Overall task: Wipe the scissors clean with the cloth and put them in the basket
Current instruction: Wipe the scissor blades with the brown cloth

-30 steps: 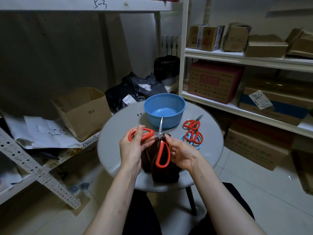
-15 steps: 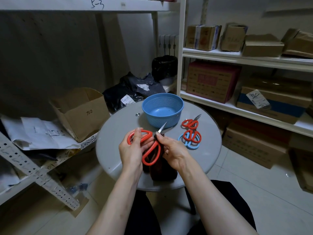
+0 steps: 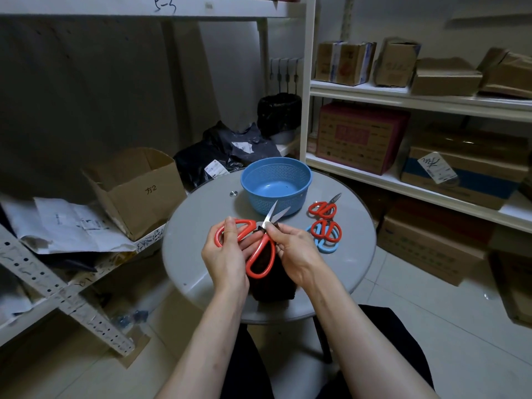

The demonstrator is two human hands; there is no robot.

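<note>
**Scissors being wiped just in front of the basket.**
Left hand is gripping a rigid handle loop; right hand is pinching soft cloth at the pivot; bare blades, probably slick, are best avoided.

The held scissors have red handles; the cloth is dark brown. The perforated basket is blue, the bench grey.

A single head-worn wide-angle camera looks forward and down, close over the round desk, with shelving beyond and the floor below.
</note>
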